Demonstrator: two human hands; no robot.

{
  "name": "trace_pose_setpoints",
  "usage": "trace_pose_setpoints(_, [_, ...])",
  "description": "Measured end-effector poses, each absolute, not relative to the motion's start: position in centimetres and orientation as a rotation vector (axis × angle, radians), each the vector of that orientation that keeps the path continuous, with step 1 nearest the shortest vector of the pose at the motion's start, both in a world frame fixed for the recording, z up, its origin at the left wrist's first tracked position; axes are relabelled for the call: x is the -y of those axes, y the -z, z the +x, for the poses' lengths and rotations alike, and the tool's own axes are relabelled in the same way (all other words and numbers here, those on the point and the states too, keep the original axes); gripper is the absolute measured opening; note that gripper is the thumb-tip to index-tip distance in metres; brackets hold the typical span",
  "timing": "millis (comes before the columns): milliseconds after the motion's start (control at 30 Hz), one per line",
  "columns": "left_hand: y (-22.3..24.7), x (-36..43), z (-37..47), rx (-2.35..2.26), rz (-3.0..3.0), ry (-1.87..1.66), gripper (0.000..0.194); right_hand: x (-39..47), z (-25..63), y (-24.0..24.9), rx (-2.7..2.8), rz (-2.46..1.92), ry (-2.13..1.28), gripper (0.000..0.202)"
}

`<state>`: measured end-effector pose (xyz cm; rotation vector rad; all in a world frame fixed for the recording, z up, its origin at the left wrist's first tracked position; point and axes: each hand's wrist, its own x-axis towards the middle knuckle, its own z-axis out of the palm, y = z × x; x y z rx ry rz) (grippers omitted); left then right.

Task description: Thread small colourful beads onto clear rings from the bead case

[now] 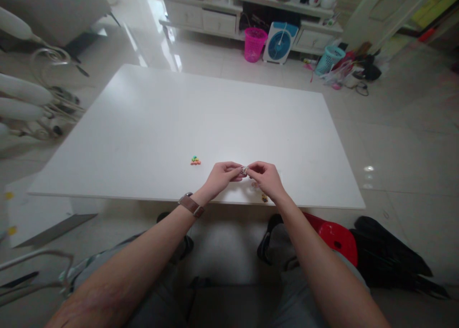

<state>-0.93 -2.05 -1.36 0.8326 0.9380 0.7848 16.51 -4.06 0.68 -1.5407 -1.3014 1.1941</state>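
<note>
My left hand (226, 173) and my right hand (264, 175) meet above the front part of the white table (215, 113). Pinched between the fingertips of both is a small silvery-white piece (244, 170), too small to name for sure. To the left of my hands, a little cluster of green, yellow and orange beads (195, 161) lies on the tabletop. Under my right hand, near the front edge, is a small gold-and-dark piece (264, 198). A pale pinkish bit (255, 185) shows just below the fingers, partly hidden.
Beyond the table stand a pink basket (255, 45), a blue-and-white fan (280, 43) and a low white cabinet (218, 22). A light-blue basket (330, 59) with bags lies at the far right. A red stool (337, 239) is by my right leg.
</note>
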Motion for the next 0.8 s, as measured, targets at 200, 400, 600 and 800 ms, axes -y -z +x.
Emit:
trace_pose_setpoints(200, [0.9,2.1,-1.0,-0.901,0.825,-0.744,0.037,4.3,16.6,-0.1,1.368,-1.554,-1.058,0.020])
trace_pose_setpoints(400, [0.7,2.4,-1.0,-0.935,0.956,-0.753,0.045,4.4,16.5,-0.6,1.463,-1.595,-0.997,0.016])
trace_pose_setpoints(600, [0.9,2.3,-1.0,-0.946,0.936,-0.782,0.045,4.5,16.3,-0.7,1.439,-1.552,-0.995,0.016])
trace_pose_setpoints(800, [0.7,2.3,-1.0,-0.917,0.909,-0.774,0.043,4.7,16.1,-1.3,1.468,-1.586,-0.978,0.016])
